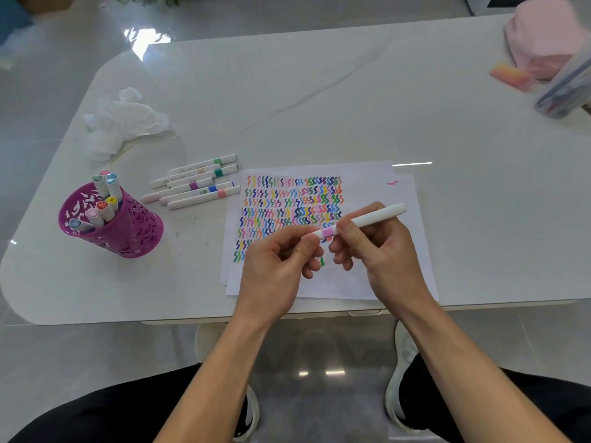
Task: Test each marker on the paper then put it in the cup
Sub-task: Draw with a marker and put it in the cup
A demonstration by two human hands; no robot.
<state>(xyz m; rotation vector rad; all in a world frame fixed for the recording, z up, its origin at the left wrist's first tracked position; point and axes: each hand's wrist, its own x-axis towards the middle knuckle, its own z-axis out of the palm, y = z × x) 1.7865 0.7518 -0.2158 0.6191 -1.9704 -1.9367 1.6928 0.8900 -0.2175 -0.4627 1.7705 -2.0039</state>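
Observation:
A white marker with a pink band [367, 219] is held level above the paper [367, 276] by both hands. My right hand [380, 251] grips its barrel; my left hand [278, 266] pinches the cap end, which its fingers hide. The paper lies at the table's near edge, covered in rows of coloured squiggles, with one pink squiggle [392, 183] at its top right. A purple cut-out cup [128, 231] stands at the left with several markers upright in it. Several loose white markers [195, 183] lie side by side between the cup and the paper.
A crumpled white tissue [124, 119] lies at the back left of the white table [319, 100]. At the far right are a pink pouch [543, 39], a pink-orange eraser [511, 76] and a clear case of pens [566, 87]. My knees and shoes show below the table edge.

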